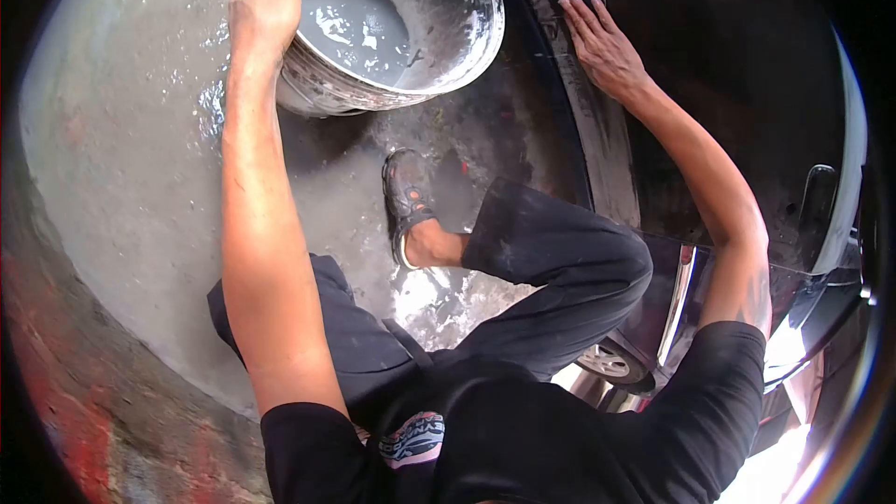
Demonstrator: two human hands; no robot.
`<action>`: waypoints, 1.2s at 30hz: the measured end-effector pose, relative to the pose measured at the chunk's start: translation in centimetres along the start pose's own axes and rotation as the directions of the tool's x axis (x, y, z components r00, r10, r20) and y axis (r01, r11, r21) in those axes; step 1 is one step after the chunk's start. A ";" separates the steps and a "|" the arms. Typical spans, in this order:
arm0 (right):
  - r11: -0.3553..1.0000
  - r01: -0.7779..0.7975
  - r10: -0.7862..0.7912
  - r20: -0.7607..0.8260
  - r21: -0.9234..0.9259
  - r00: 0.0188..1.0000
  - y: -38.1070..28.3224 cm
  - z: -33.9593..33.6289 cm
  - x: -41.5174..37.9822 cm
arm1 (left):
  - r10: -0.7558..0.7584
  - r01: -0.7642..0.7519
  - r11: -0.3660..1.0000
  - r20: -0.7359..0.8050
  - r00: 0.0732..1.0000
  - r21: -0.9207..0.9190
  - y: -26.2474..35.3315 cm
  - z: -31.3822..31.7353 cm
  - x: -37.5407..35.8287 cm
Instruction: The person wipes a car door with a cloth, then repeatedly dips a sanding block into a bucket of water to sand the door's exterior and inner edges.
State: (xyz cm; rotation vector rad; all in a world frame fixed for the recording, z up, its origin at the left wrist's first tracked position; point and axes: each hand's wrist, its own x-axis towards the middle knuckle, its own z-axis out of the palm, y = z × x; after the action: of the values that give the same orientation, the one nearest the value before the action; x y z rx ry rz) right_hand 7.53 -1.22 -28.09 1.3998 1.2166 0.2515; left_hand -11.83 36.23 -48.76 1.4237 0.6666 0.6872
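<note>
My left hand (266,9) is closed on the rim of a bucket (317,84) at the top of the view. The bucket tilts towards me, with cloudy grey water (355,28) pooled inside and grey smears on its walls. On the right, my right hand (607,49) lies flat on a dark car body panel (719,65), fingers stretched out. Whether anything thin is under the palm is hidden. Dull grey streaks mark the panel around that hand and along its lower edge.
Wet grey concrete floor (131,84) spreads below and to the left. My foot in a dark shoe (408,189) rests near the bucket, and my bent knee is close to the car. A car door handle (817,196) and a wheel (611,362) show at the right.
</note>
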 end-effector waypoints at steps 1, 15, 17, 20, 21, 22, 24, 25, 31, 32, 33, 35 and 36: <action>1.000 0.001 -0.001 -0.014 -0.001 1.000 -0.1 0.1 0.1 | -0.005 0.005 1.000 -0.006 1.000 0.005 0.2 0.0 0.1; 1.000 0.002 -0.001 -0.051 0.027 0.999 1.5 0.6 3.7 | 0.103 -0.119 0.967 -0.082 0.991 -0.223 -0.7 0.7 -0.3; 0.996 -0.049 0.056 -0.093 0.076 0.994 0.9 0.3 2.6 | 0.162 -0.045 0.881 0.211 0.964 -0.471 2.8 -3.9 -1.8; 0.995 -0.054 0.045 0.109 0.080 0.993 -2.4 -0.8 -6.8 | 0.071 -0.087 0.961 -0.070 0.995 -0.262 1.0 0.9 -0.9; 0.994 0.004 -0.021 0.153 0.107 0.988 -3.9 0.3 -11.3 | 0.134 -0.159 0.960 -0.121 0.984 -0.231 1.5 1.1 -0.9; 0.989 0.035 -0.044 0.062 0.141 0.997 -4.6 2.0 -15.0 | 0.198 -0.230 0.953 -0.172 0.965 -0.196 1.7 1.1 -0.7; 0.965 0.074 -0.105 0.113 0.250 0.988 -3.0 1.1 -14.4 | 0.238 -0.275 0.942 -0.195 0.952 -0.191 -0.3 1.4 0.1; 0.971 0.091 -0.120 0.123 0.220 0.985 -1.6 0.0 -12.1 | 0.275 -0.312 0.931 -0.197 0.941 -0.191 -1.0 1.7 0.4; 0.990 -0.109 0.120 -0.135 0.087 0.984 2.9 0.0 4.9 | 0.216 -0.249 0.916 -0.136 0.967 -0.315 0.8 0.6 -1.4; 0.992 -0.106 0.111 -0.084 0.064 0.990 1.8 -0.5 1.6 | 0.207 -0.235 0.917 -0.119 0.971 -0.323 1.2 0.9 -1.8; 0.994 -0.100 0.102 -0.050 0.032 0.994 1.0 -1.6 -1.3 | 0.168 -0.196 0.936 -0.117 0.979 -0.294 2.0 0.8 -1.9; 0.994 0.028 -0.054 0.252 0.105 0.966 -2.3 -2.1 -9.9 | 0.194 -0.212 0.944 -0.097 0.976 -0.254 0.8 0.6 -0.5; 0.982 0.073 -0.084 0.051 0.176 0.995 -3.5 1.3 -14.3 | 0.194 -0.213 0.941 -0.097 0.976 -0.262 0.3 1.2 -0.3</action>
State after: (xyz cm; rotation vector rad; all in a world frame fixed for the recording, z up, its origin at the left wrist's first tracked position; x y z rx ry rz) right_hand 0.60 -13.73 -24.31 1.4948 1.2663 0.0495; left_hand -11.12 35.26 -48.42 1.2276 0.4610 0.9575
